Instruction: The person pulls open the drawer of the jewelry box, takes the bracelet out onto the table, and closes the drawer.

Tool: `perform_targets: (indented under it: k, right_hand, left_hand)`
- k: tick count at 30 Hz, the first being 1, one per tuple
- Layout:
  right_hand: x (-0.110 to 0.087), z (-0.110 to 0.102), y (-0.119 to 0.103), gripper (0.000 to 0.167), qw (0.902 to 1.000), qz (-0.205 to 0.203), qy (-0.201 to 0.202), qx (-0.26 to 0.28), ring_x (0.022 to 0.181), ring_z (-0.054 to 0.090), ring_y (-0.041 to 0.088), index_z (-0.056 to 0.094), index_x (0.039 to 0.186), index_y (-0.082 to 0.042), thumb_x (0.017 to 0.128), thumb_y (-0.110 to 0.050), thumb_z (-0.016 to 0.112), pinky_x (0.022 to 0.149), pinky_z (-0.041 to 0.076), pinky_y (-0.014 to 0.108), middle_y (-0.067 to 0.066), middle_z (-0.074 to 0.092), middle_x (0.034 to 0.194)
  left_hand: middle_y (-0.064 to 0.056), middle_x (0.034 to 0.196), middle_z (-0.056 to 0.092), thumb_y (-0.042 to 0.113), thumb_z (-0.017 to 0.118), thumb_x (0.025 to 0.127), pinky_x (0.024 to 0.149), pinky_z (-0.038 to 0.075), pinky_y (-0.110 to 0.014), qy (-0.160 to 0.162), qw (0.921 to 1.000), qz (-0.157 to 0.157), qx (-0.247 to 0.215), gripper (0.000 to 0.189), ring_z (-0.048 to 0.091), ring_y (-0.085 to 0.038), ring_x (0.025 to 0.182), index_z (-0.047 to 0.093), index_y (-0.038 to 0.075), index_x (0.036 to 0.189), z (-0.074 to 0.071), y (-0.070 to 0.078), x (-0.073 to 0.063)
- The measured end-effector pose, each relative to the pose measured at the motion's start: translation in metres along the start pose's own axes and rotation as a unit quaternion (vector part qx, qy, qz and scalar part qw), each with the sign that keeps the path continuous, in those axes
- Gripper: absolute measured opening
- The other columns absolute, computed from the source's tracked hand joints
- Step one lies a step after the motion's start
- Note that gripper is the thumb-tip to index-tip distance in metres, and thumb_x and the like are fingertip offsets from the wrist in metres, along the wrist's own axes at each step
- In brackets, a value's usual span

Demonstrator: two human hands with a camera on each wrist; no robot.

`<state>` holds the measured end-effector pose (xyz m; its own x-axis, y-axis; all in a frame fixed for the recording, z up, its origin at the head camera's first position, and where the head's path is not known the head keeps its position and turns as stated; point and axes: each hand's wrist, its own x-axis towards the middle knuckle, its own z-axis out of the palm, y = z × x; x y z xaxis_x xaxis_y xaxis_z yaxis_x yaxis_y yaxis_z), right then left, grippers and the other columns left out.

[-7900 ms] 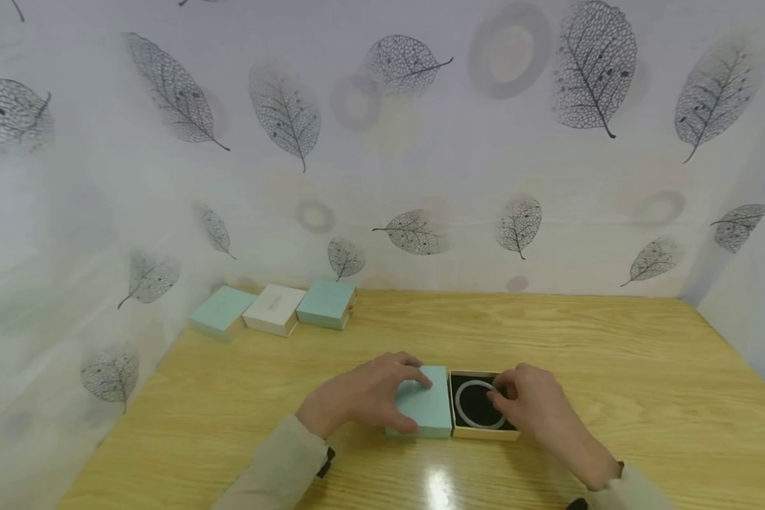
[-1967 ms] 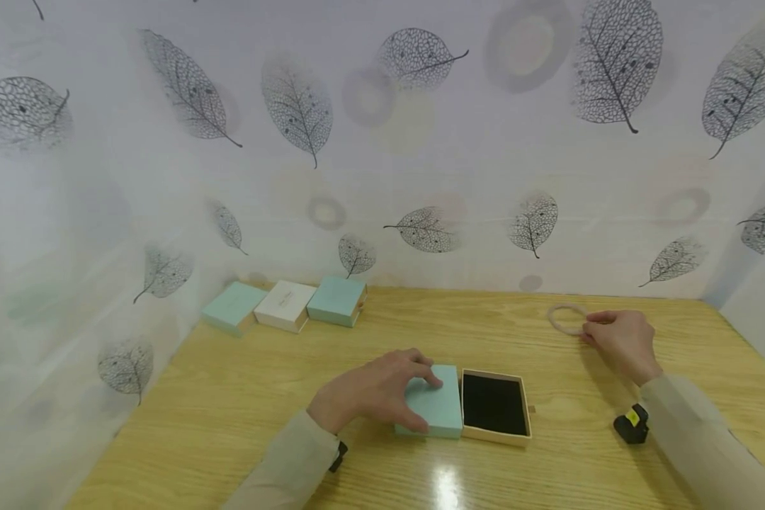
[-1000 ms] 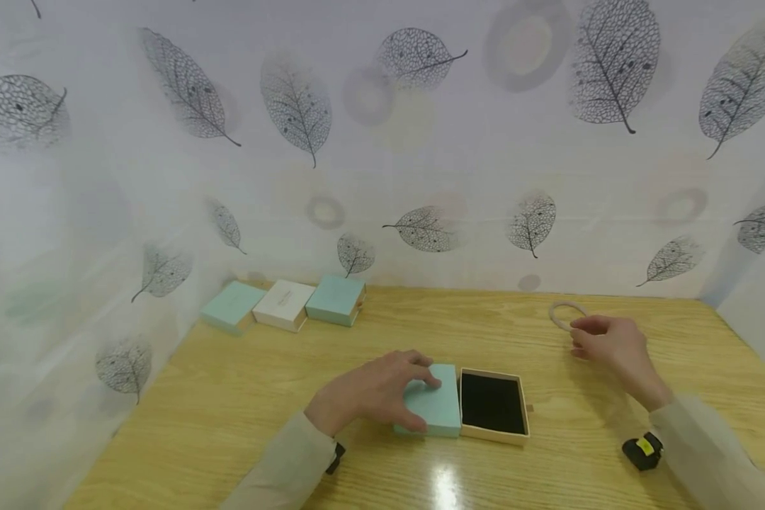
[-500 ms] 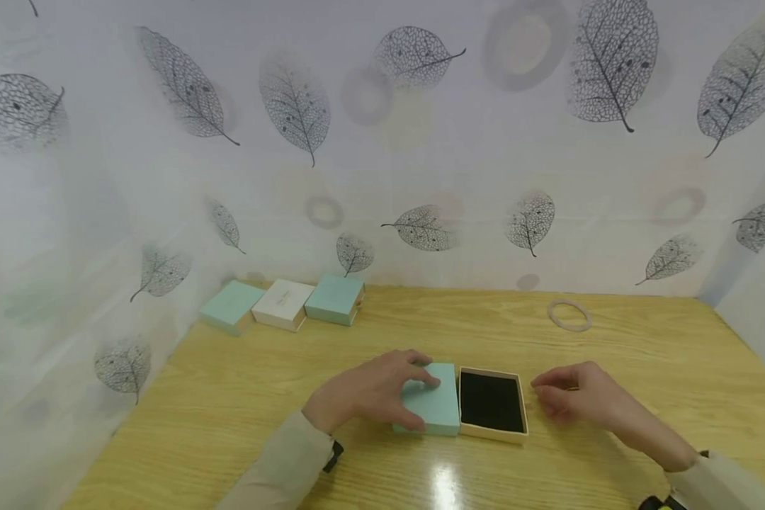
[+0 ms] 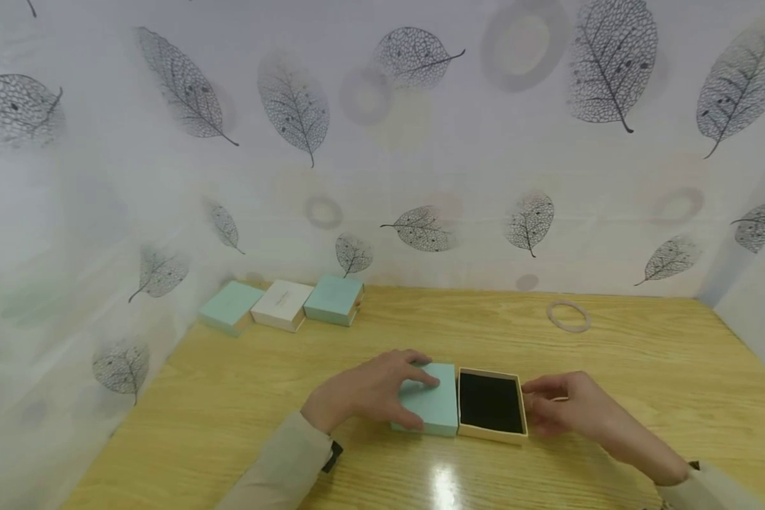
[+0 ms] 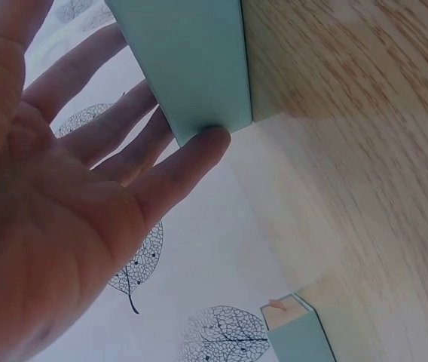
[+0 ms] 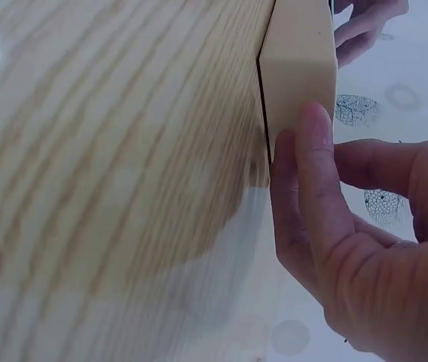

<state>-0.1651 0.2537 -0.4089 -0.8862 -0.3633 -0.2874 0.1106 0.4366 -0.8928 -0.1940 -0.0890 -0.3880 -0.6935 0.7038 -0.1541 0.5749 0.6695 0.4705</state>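
pale-green square box cover (image 5: 443, 405), gripped by the left hand (image 5: 371, 394), thumb and fingers bent, sits just left of a black-lined cream drawer (image 5: 492, 402). the right hand (image 5: 576, 411) touches its right end with bent fingers; whether they pinch anything cannot be told. a slim pale ring (image 5: 568, 329) lies toward the back right corner of the wood-grain surface (image 5: 644, 375), before leaf-patterned white walls (image 5: 382, 177).

Your left sleeve (image 5: 279, 464): long, pale beige, plain, softly creased, ending at wrist. Small black, blocky piece (image 5: 333, 457) at right side of its cuff. Your right sleeve (image 5: 707, 489): same pale beige, only cuff end showing; small dark bit (image 5: 695, 465) at far edge, too small to identify. Your left hand (image 5: 371, 394), right hand (image 5: 581, 409): bare.
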Motion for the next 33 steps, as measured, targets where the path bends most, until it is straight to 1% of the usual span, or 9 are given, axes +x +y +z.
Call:
perform_targets:
  k: [2, 4, 6, 8, 14, 22, 28, 33]
  right_hand:
    - [0.0, 0.002, 0.0, 0.043, 0.9999, 0.006, 0.006, 0.007, 0.089, 0.075, 0.021, 0.049, 0.135, 0.023, 0.101, -0.003, 0.056, 0.075, 0.065, 0.034, 0.023, 0.072, 0.113]
    - [0.001, 0.005, -0.001, 0.045, 0.9999, 0.007, 0.01, 0.011, 0.091, 0.074, 0.022, 0.047, 0.136, 0.022, 0.101, -0.004, 0.057, 0.076, 0.065, 0.034, 0.019, 0.072, 0.108]
    - [0.002, 0.007, -0.001, 0.046, 0.9998, 0.008, 0.014, 0.012, 0.091, 0.074, 0.021, 0.047, 0.137, 0.021, 0.1, -0.004, 0.058, 0.075, 0.065, 0.033, 0.015, 0.071, 0.104]
    - [0.003, 0.009, -0.001, 0.046, 0.9998, 0.004, 0.018, 0.011, 0.091, 0.073, 0.021, 0.047, 0.136, 0.021, 0.1, -0.004, 0.06, 0.074, 0.065, 0.033, 0.013, 0.07, 0.1]
    - [0.004, 0.013, -0.001, 0.043, 0.9997, -0.002, 0.026, 0.003, 0.091, 0.073, 0.021, 0.049, 0.135, 0.02, 0.099, 0.0, 0.059, 0.073, 0.064, 0.031, 0.013, 0.069, 0.098]
    - [0.008, 0.017, -0.001, 0.04, 0.9988, 0.009, 0.047, -0.007, 0.089, 0.072, 0.02, 0.053, 0.135, 0.017, 0.099, 0.001, 0.058, 0.073, 0.064, 0.03, 0.013, 0.068, 0.097]
    - [0.008, 0.019, -0.003, 0.04, 0.998, 0.019, 0.06, 0.001, 0.088, 0.073, 0.021, 0.051, 0.135, 0.019, 0.099, 0.003, 0.056, 0.072, 0.064, 0.031, 0.014, 0.069, 0.099]
    - [0.007, 0.021, -0.005, 0.04, 0.9972, 0.031, 0.067, 0.011, 0.086, 0.072, 0.02, 0.05, 0.138, 0.016, 0.1, 0.003, 0.055, 0.071, 0.064, 0.031, 0.014, 0.067, 0.101]
  left_hand:
    - [-0.001, 0.159, 0.045, 0.04, 0.084, 0.084, 0.12, 0.041, -0.038, 0.001, 1.0, 0.0, 0.0, 0.059, 0.045, -0.022, 0.145, 0.066, 0.026, 0.138, 0.0, 0.0, 0.0]
    - [-0.001, 0.159, 0.045, 0.04, 0.084, 0.084, 0.119, 0.042, -0.038, 0.001, 1.0, 0.0, 0.001, 0.059, 0.045, -0.022, 0.145, 0.066, 0.026, 0.138, 0.0, 0.001, 0.0]
    - [-0.001, 0.159, 0.046, 0.04, 0.084, 0.084, 0.119, 0.042, -0.038, 0.003, 1.0, -0.001, 0.002, 0.059, 0.045, -0.022, 0.145, 0.066, 0.026, 0.138, 0.0, 0.001, 0.0]
    - [-0.001, 0.158, 0.046, 0.04, 0.085, 0.084, 0.119, 0.042, -0.038, 0.004, 1.0, 0.0, 0.002, 0.059, 0.046, -0.022, 0.144, 0.066, 0.025, 0.138, 0.0, 0.001, 0.0]
    - [-0.002, 0.158, 0.047, 0.039, 0.085, 0.084, 0.119, 0.043, -0.037, 0.006, 1.0, 0.003, 0.003, 0.059, 0.047, -0.022, 0.144, 0.067, 0.025, 0.137, 0.001, 0.001, 0.0]
    - [0.0, 0.159, 0.046, 0.041, 0.084, 0.084, 0.12, 0.041, -0.038, 0.002, 1.0, -0.006, 0.004, 0.059, 0.045, -0.022, 0.145, 0.066, 0.027, 0.138, 0.001, 0.001, 0.0]
    - [0.0, 0.159, 0.046, 0.04, 0.084, 0.084, 0.12, 0.041, -0.039, 0.003, 1.0, -0.004, 0.004, 0.059, 0.045, -0.023, 0.146, 0.066, 0.027, 0.138, 0.002, 0.001, 0.0]
    - [-0.001, 0.158, 0.046, 0.04, 0.085, 0.083, 0.12, 0.041, -0.038, 0.005, 1.0, -0.003, 0.001, 0.059, 0.046, -0.022, 0.145, 0.066, 0.026, 0.138, 0.002, 0.001, 0.0]
